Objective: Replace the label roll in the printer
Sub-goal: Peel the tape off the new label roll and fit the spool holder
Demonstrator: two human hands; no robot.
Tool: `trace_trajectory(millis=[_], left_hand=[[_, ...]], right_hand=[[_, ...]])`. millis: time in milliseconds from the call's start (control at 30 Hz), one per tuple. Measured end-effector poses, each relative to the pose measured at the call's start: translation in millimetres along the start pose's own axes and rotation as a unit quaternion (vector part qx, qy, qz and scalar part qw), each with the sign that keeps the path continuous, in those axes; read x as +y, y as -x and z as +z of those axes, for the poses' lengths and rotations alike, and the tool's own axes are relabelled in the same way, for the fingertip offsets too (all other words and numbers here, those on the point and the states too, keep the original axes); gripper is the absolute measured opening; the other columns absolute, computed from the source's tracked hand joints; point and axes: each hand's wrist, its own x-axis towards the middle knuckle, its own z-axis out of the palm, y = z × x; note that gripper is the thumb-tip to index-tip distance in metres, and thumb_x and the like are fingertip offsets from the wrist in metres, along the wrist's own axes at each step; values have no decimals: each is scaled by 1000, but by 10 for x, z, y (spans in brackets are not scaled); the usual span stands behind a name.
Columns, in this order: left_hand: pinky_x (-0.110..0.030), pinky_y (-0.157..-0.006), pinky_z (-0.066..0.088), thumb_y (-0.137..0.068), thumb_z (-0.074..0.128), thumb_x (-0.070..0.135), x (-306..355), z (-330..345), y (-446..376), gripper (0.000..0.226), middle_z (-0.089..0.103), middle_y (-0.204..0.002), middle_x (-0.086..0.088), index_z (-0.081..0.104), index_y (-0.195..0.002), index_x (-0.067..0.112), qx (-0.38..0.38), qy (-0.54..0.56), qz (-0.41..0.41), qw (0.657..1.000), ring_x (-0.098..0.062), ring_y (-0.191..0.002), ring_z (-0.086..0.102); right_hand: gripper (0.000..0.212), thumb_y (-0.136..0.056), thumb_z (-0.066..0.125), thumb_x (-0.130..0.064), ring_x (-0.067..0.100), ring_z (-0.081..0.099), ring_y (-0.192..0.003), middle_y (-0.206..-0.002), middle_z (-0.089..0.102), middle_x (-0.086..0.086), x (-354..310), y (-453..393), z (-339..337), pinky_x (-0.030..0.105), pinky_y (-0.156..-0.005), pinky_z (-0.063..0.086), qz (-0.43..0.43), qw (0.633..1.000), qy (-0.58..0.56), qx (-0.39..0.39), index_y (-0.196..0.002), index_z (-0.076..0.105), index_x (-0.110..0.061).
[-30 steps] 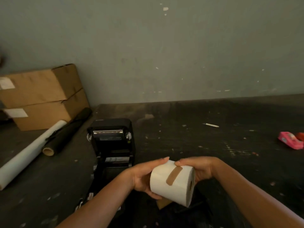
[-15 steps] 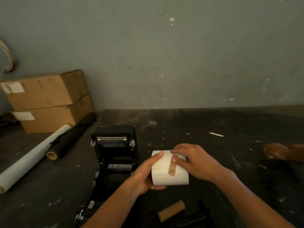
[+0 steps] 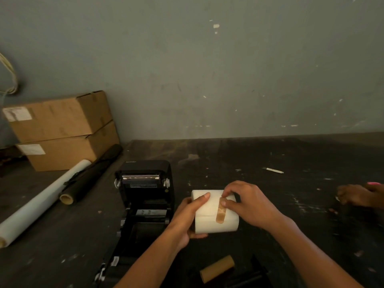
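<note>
Right now the right hand sits on top of the new label roll, thumb and forefinger pinched at the upper end of the brown tape strip that seals it, while the left hand is wrapped round the roll's left end, thumb pressed on top, holding it up just right of the open printer and clear of the tabletop. Risks, as I judge them: if the tape is yanked fast it could tear the outer label or peel several w/ it; if the left grip slackens the roll could unspool or drop; tape residue left on the lead edge might jam the feed later. An empty cardboard core lies on the tabletop near the body, so the bay is prob. free, tho its inside is too dark to confirm. Vs. half a sec ago: roll and hands are about the same spot, right fingertips have closed in on the tape's top end rather than lying over it, and another person's hand at far right stays put.
</note>
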Motion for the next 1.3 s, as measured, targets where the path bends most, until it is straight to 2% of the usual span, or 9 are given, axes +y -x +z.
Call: trace_trajectory(millis=[233, 433, 533, 667, 900, 1000, 1100, 1200, 1300], left_hand=[[-39, -60, 58, -42, 81, 60, -9, 42, 58, 94, 64, -111, -5, 47, -125, 35, 19, 7, 29, 999, -27, -95, 66], [-39, -62, 58, -42, 80, 58, -13, 93, 81, 91, 64, -110, -4, 48, -124, 33, 39, 53, 39, 997, -26, -95, 65], [-39, -63, 57, -43, 80, 57, -13, 122, 93, 91, 63, -110, -4, 48, -124, 32, 46, 64, 39, 996, -26, -95, 64], [-39, -64, 57, -42, 79, 59, -34, 146, 103, 90, 64, -109, -2, 48, -123, 33, 51, 60, 45, 996, -24, -94, 64], [-42, -67, 57, -36, 80, 62, -103, 178, 127, 94, 65, -109, 0, 50, -120, 35, 47, 48, 65, 996, -23, -95, 65], [-42, -66, 57, -39, 80, 61, -100, 187, 142, 93, 63, -109, 1, 48, -122, 36, 45, 47, 62, 996, -23, -95, 64], [-40, -64, 56, -37, 80, 62, -99, 178, 156, 95, 63, -110, 0, 47, -123, 36, 42, 50, 58, 996, -24, -95, 64], [-38, -61, 55, -34, 79, 64, -97, 171, 164, 97, 63, -109, 0, 47, -122, 36, 45, 52, 62, 996, -23, -95, 64], [-38, -61, 54, -34, 79, 63, -96, 185, 175, 100, 62, -110, 0, 46, -124, 36, 45, 51, 63, 996, -23, -96, 63]], right_hand=[[16, -85, 65, -23, 0, 45, -111, -122, 52, -12, 36, 38, 51, 18, -94, 33, 14, 999, -37, 19, -100, 64, -28], [36, -86, 64, -26, 7, 46, -122, -135, 50, -8, 38, 145, 151, 29, -106, 39, 16, 994, -1, 111, -122, 59, -23], [32, -86, 63, -23, 7, 47, -122, -134, 52, -7, 27, 183, 236, 31, -106, 39, 12, 989, -4, 149, -119, 62, -22], [26, -85, 65, -22, -1, 44, -113, -129, 53, -9, 20, 158, 276, 23, -99, 35, 56, 982, -82, 163, -111, 65, -21], [5, -86, 64, -20, 9, 43, -119, -130, 50, -6, 7, 106, 275, 28, -95, 36, 142, 964, -177, 142, -89, 65, -24], [5, -87, 62, -21, 5, 42, -112, -130, 49, -6, 4, 115, 287, 19, -85, 38, 142, 964, -177, 136, -91, 63, -23], [9, -88, 61, -22, 2, 42, -111, -128, 50, -5, 7, 153, 306, 24, -93, 38, 112, 968, -162, 156, -96, 59, -25], [27, -86, 63, -25, 6, 45, -118, -130, 49, -6, 29, 192, 311, 30, -100, 40, 95, 972, -122, 175, -113, 58, -24], [24, -86, 63, -23, 13, 42, -127, -136, 46, -5, 23, 208, 326, 34, -103, 38, 97, 974, -118, 166, -109, 61, -23]])
